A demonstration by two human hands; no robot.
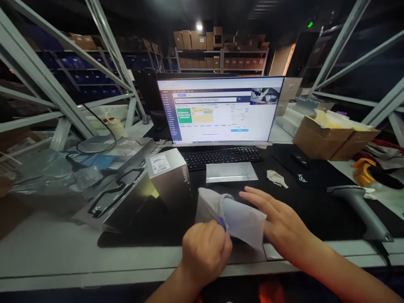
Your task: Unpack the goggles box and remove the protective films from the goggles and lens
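My left hand (203, 248) is closed in a fist around the near end of a grey cloth pouch (232, 212), with something small and blue showing at my fingers. My right hand (277, 219) lies flat and open against the pouch's right side, fingers stretched out. The pouch rests on a black desk mat (315, 206) in front of a small open silver tray (231, 172) and a black keyboard (221, 155). Left of the pouch stands a grey product box (168, 174), leaning beside a larger flat black-and-silver box (116, 193).
A lit monitor (221, 111) stands behind the keyboard. A handheld barcode scanner (362, 206) lies at right, with a black mouse (299, 160) and an open cardboard box (331, 134) beyond it. A crumpled paper scrap (277, 177) sits near the tray. Plastic bags (53, 172) and cables fill the left.
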